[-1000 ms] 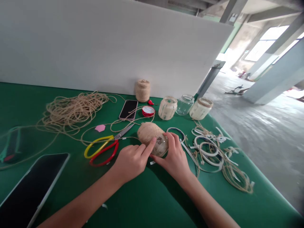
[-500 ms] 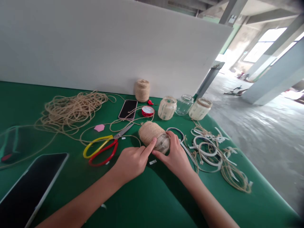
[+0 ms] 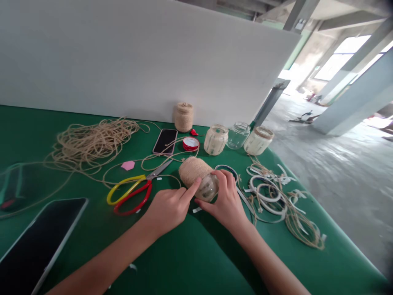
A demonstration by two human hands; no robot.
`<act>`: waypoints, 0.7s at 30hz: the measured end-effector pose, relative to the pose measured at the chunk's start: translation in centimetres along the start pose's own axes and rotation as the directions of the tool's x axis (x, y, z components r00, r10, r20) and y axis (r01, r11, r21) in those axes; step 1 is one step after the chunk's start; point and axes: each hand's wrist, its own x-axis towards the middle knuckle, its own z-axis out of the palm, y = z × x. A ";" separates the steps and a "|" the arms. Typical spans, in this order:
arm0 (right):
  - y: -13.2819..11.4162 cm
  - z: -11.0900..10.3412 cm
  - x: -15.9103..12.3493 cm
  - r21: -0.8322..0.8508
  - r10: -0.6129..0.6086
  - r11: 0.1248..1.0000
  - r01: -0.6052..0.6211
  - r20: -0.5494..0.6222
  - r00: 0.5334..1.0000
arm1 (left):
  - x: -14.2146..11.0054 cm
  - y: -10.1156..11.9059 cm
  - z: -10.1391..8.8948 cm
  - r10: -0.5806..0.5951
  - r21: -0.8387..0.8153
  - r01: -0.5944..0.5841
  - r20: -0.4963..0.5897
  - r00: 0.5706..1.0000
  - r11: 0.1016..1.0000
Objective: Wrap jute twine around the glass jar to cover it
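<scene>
Nearest: left hand (image 3: 168, 208), index fingertip pressed to the jar (image 3: 196, 170) at the twine's (image 3: 189, 173) edge, grip beneath not discernible; right hand (image 3: 226, 197) close by, clasped round the bare glass end (image 3: 208, 189). Jar tilted, at dial centre; advisable, steady fingertip pressure on the last turn, coils snug. At nine o'clock, scissors (image 3: 150, 178), best kept aside; about ten, loose twine heap (image 3: 98, 141), best untangled; near twelve, wrapped jar (image 3: 184, 119).
</scene>
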 end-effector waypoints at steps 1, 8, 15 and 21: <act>0.0 0.0 0.0 0.008 0.015 1.000 -0.015 -0.002 1.000 | 0.1 -0.1 -0.1 0.003 0.005 -0.003 -0.003 1.000 1.000; -0.3 -0.2 0.1 0.126 0.101 0.987 -0.102 0.016 0.995 | 0.1 -0.2 0.1 0.004 0.025 -0.005 0.035 0.999 1.000; -0.1 -0.1 0.1 0.194 0.177 0.964 -0.180 0.034 0.984 | 0.0 0.0 0.1 0.003 0.013 -0.004 0.045 0.999 1.000; 0.1 -0.1 0.1 0.183 0.153 0.969 -0.163 0.069 0.986 | 0.0 0.0 -0.1 0.014 0.013 -0.014 0.022 1.000 1.000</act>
